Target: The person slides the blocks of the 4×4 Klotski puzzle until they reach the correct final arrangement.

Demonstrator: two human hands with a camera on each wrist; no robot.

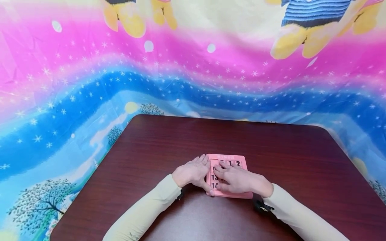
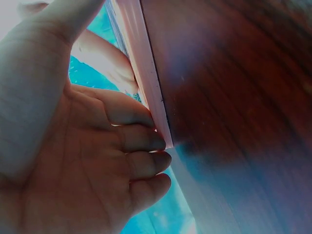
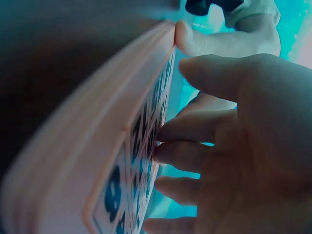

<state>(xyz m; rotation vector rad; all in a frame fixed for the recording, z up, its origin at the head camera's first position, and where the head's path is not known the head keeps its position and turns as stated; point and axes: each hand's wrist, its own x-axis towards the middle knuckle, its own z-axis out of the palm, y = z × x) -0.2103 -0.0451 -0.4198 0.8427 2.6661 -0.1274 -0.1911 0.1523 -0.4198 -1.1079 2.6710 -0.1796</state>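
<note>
Left hand: unclenched, fingers extended along the board's left side, thumb at its near left corner; touching, not wrapped round.
Left-hand role: probably a brace, keeping the board from sliding under sideways pressure.
Right hand: unclenched, fingers spread over the board's face from the right; grasps nothing.
Right-hand role: the spread appears to suit working loose pieces by fingertip; which piece bears pressure, cannot tell.
Pink number board: flat on the counter, between and partly beneath the hands; numerals face the wearer, presumably for reading.
Numbered tiles: 1 and 2 legible at upper right, 13 and 14 at lower left; others covered by the right hand.
Sleeves: pale, ending at the wrists, leaving both hands bare.
Counter: dark red-brown, wood-grained, rounded far corners; a level support for the board.
Backdrop: printed cloth beyond the counter, pink and blue, with snowflakes and trees.
</note>
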